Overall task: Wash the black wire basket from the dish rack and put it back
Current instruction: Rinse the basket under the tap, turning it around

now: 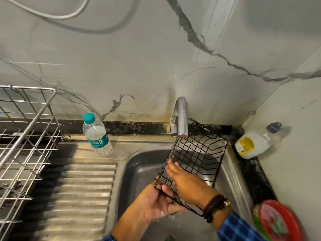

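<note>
The left hand [154, 206] grips the basket [199, 153] at its near left corner, fingers curled under the rim and thumb over the wire. The right hand [182, 178] lies inside the basket near that same corner, its fingers fairly straight and spread flat on the mesh, holding nothing. The basket is held over the sink [139, 171], tilted, with its far end raised just under the spout of the tap [180, 117] at the sink's back edge.

The basket is a shallow rectangle of thin black wire, an open grid with low sides and a looped wire piece at its far end.

The sink is steel, with a ribbed drainboard [83, 188] to its left. A steel dish rack [26, 136] stands at the drainboard's left edge. A water bottle [96, 134] with a teal cap stands at the drainboard's back edge. At the counter's back right corner sits a soap bottle [251, 145], and at its near right edge a red plate [278, 221]. The wall [121, 58] behind is pale veined marble.
</note>
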The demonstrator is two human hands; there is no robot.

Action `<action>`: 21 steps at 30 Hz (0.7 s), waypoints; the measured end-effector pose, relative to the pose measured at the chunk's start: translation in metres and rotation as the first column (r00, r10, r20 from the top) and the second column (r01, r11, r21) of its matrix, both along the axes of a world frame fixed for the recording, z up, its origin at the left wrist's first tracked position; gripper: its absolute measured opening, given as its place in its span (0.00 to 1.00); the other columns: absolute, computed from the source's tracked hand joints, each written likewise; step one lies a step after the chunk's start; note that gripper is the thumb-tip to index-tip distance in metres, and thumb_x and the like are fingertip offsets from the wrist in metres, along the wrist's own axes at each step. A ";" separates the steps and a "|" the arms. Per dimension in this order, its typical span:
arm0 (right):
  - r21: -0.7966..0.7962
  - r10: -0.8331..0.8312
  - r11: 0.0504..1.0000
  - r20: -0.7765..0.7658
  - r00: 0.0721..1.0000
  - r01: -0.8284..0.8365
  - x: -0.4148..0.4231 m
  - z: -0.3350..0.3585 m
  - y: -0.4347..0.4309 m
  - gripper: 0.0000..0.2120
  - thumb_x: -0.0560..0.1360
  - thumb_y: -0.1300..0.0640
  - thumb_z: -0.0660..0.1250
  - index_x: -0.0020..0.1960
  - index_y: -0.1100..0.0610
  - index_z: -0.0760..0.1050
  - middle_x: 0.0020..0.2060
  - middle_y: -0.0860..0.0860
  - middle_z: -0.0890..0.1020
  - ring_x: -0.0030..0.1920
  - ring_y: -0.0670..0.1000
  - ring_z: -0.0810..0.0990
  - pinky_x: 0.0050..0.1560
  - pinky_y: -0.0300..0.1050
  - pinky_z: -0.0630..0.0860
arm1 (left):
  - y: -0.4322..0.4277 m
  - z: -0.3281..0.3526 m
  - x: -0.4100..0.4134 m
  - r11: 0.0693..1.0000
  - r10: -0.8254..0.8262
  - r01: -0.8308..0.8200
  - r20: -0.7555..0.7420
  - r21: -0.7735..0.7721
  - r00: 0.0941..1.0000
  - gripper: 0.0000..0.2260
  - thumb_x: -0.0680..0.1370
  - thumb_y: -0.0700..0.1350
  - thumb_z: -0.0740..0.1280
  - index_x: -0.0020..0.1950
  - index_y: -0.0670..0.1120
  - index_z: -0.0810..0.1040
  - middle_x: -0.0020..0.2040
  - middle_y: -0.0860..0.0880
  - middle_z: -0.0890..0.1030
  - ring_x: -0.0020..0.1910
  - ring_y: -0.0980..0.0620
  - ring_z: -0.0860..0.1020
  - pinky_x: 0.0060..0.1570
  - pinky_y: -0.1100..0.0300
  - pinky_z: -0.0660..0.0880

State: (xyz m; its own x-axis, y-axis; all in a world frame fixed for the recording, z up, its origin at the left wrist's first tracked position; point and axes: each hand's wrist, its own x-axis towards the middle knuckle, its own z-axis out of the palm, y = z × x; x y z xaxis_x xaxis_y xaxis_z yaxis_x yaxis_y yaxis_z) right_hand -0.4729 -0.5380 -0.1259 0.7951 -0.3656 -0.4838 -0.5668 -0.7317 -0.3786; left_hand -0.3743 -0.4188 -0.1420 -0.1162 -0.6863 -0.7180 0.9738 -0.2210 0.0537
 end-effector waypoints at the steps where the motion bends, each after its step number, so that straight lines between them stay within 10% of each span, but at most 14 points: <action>1: 0.049 -0.003 0.999 0.004 1.000 0.003 -0.006 0.002 -0.005 0.26 0.82 0.61 0.57 0.78 0.48 0.60 0.80 0.41 0.49 0.78 0.47 0.57 0.76 0.51 0.62 | 0.000 -0.003 0.000 1.000 0.010 -0.010 -0.005 0.009 1.000 0.18 0.76 0.54 0.63 0.37 0.42 0.82 0.30 0.53 0.68 0.28 0.55 0.73 0.47 0.21 0.71; 4: 0.134 -0.169 0.978 0.042 0.985 0.162 -0.008 0.010 -0.023 0.12 0.81 0.51 0.62 0.62 0.45 0.77 0.65 0.41 0.78 0.61 0.43 0.78 0.65 0.48 0.75 | 0.002 -0.006 -0.004 0.999 0.041 -0.038 -0.077 0.038 0.996 0.20 0.81 0.54 0.60 0.38 0.42 0.77 0.28 0.52 0.69 0.27 0.54 0.73 0.47 0.19 0.68; 8: 0.083 -0.284 0.958 0.107 0.953 0.276 0.010 0.016 -0.044 0.09 0.81 0.52 0.62 0.58 0.48 0.79 0.55 0.46 0.82 0.55 0.46 0.80 0.58 0.44 0.75 | 0.005 -0.009 -0.013 0.995 0.104 -0.102 -0.164 0.024 0.981 0.19 0.82 0.53 0.60 0.33 0.48 0.68 0.27 0.52 0.67 0.25 0.54 0.71 0.49 0.18 0.67; 13: -0.104 -0.389 0.887 0.355 0.850 0.450 0.023 0.009 -0.029 0.21 0.82 0.53 0.61 0.75 0.52 0.67 0.72 0.51 0.66 0.72 0.52 0.66 0.72 0.47 0.66 | 0.017 -0.022 -0.021 0.987 0.143 -0.155 -0.192 -0.046 0.971 0.15 0.82 0.49 0.62 0.36 0.47 0.66 0.26 0.50 0.67 0.25 0.50 0.73 0.50 0.20 0.71; 17: -0.207 -0.266 0.935 0.125 0.956 0.287 0.021 -0.009 -0.010 0.38 0.81 0.56 0.62 0.81 0.44 0.40 0.78 0.55 0.32 0.78 0.62 0.34 0.77 0.64 0.45 | 0.028 -0.031 -0.033 0.979 0.181 -0.194 -0.177 -0.063 0.967 0.10 0.81 0.46 0.63 0.45 0.40 0.76 0.25 0.50 0.69 0.25 0.50 0.76 0.47 0.22 0.74; 21: -0.126 -0.220 0.966 0.066 0.973 0.226 0.019 -0.025 -0.004 0.45 0.78 0.53 0.69 0.79 0.38 0.38 0.79 0.50 0.33 0.79 0.60 0.37 0.77 0.64 0.54 | 0.035 -0.032 -0.034 0.978 0.207 -0.210 -0.156 -0.004 0.966 0.13 0.81 0.44 0.60 0.46 0.37 0.80 0.24 0.49 0.70 0.24 0.50 0.76 0.44 0.25 0.76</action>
